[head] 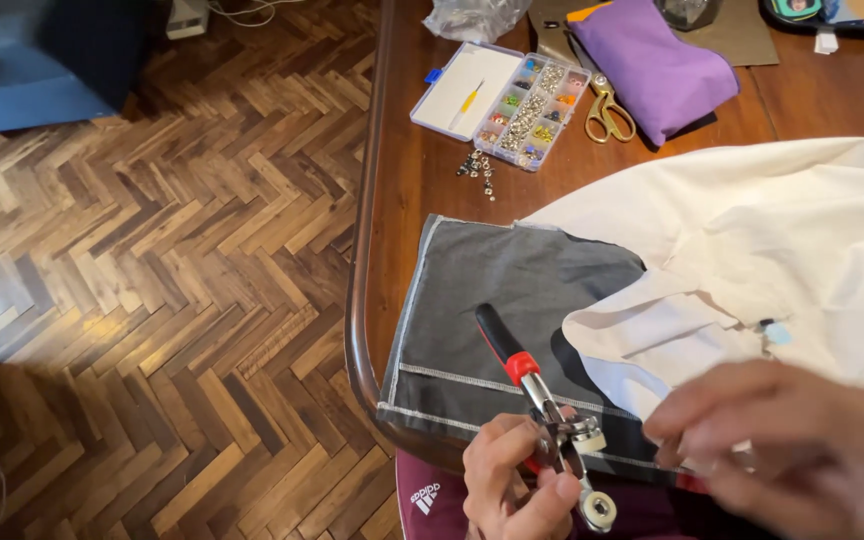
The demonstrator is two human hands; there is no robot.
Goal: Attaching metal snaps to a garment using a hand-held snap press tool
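At table edge: left hand (512,485) clamps one snap plier (542,410); right hand (802,450) half-open, blurred, touching white cloth (752,250).

right hand (802,450): blurred, fingers indistinct, cut off by the lower edge
left hand (512,480): wrist cut off at the bottom edge
snap pliers (542,400): one handle hidden in the left hand's grip
small fasteners (479,172): too small to tell apart
grey cloth (492,310): right part hidden under cream fabric (752,240)
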